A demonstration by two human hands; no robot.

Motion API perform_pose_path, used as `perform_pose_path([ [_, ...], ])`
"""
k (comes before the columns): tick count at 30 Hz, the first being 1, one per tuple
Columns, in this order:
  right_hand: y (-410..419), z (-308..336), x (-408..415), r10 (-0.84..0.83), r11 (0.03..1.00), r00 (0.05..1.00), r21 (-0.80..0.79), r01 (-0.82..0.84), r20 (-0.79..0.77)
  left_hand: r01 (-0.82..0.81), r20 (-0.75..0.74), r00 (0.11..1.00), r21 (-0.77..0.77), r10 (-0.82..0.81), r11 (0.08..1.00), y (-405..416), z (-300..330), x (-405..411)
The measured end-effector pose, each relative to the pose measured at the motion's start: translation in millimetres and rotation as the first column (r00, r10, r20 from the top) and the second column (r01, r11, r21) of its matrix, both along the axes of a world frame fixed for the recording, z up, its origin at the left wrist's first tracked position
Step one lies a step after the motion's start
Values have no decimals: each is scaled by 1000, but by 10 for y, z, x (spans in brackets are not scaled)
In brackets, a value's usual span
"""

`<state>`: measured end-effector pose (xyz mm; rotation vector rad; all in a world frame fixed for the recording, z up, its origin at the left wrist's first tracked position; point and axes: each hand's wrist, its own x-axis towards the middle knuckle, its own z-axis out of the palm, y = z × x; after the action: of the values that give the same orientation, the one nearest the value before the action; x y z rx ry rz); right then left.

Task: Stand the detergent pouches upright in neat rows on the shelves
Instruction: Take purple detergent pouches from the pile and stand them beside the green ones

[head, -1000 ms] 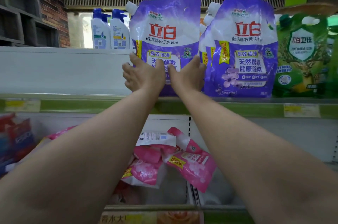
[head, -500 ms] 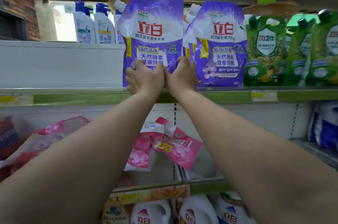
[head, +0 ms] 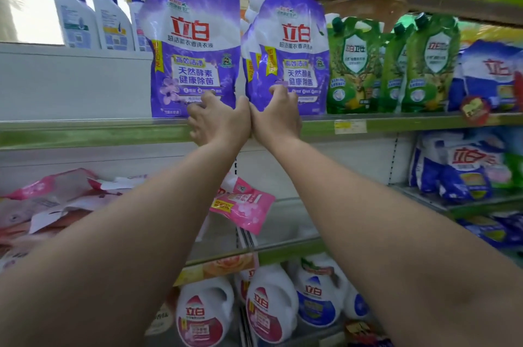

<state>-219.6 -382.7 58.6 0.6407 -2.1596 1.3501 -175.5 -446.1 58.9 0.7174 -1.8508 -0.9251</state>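
Note:
Two purple detergent pouches stand upright side by side on the upper shelf. My left hand curls its fingers on the lower right corner of the left purple pouch. My right hand grips the lower left corner of the right purple pouch. The two hands touch each other at the shelf's front edge. More purple pouches stand behind these two, mostly hidden. On the shelf below, pink pouches lie flat and jumbled, partly hidden by my forearms.
Green pouches stand upright right of the purple ones, then blue-and-white bags. White bottles with blue caps stand behind a white panel at the left. Detergent jugs fill the bottom shelf. More pink pouches lie at the left.
Both hands were on the left purple pouch's lower part. They have slid down to the shelf edge, and my right hand has shifted onto the right pouch. The view has swung right.

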Motion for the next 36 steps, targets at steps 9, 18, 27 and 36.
perform_pose_path([
  [9, 251, -141, 69, -18, 1000, 1000, -9, 18, 23, 36, 25, 999, 1, -36, 999, 247, -131, 63],
  [18, 448, -205, -5, -12, 1000, 999, -26, 13, 42, 60, 46, 997, -2, -59, 998, 470, -171, 11],
  [27, 939, -108, -300, -28, 999, 998, -42, 30, 49, 88, 35, 996, -19, -88, 996, 926, -76, -327],
  [36, 1289, -42, -599, 4, 999, 1000, -38, -3, 27, 51, 29, 998, -18, -50, 999, 1313, -4, -591],
])
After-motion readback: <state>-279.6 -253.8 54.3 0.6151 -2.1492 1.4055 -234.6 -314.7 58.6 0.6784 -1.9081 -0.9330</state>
